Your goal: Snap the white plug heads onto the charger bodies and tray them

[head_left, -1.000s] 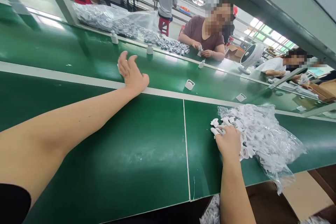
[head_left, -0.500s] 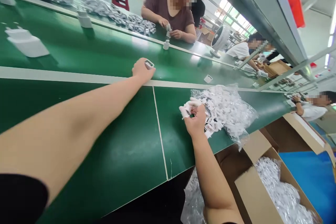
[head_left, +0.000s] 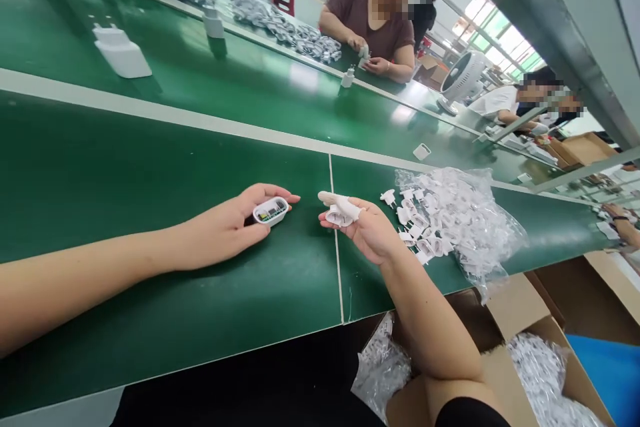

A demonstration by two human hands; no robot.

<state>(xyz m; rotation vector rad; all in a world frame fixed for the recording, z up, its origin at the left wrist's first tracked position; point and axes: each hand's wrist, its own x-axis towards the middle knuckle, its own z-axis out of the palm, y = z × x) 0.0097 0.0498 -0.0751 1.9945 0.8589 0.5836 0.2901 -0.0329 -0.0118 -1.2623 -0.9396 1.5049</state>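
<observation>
Between the thumb and fingers of my left hand (head_left: 237, 227) is a white charger housing (head_left: 271, 211), its oval opening facing up with a circuit board inside. My right hand (head_left: 363, 227), with white covers on some fingertips, pinches a white plug cover (head_left: 341, 216) whose hollow side faces me. The two hands are a short way apart above the green work surface (head_left: 280, 293). Just right of my right hand, loose white plug covers (head_left: 420, 227) spill from a clear plastic bag (head_left: 480, 220).
A green conveyor belt (head_left: 280, 110) runs beyond a pale strip, carrying white chargers (head_left: 123, 53) and an open housing (head_left: 421, 152). Across it a co-worker (head_left: 373, 20) handles a part beside a pile of pieces (head_left: 285, 30). An open cardboard box (head_left: 505, 373) with bagged parts stands lower right.
My left hand has come back from the belt toward me with the charger housing. My right hand has moved left, away from the pile, with a plug cover. The view has shifted.
</observation>
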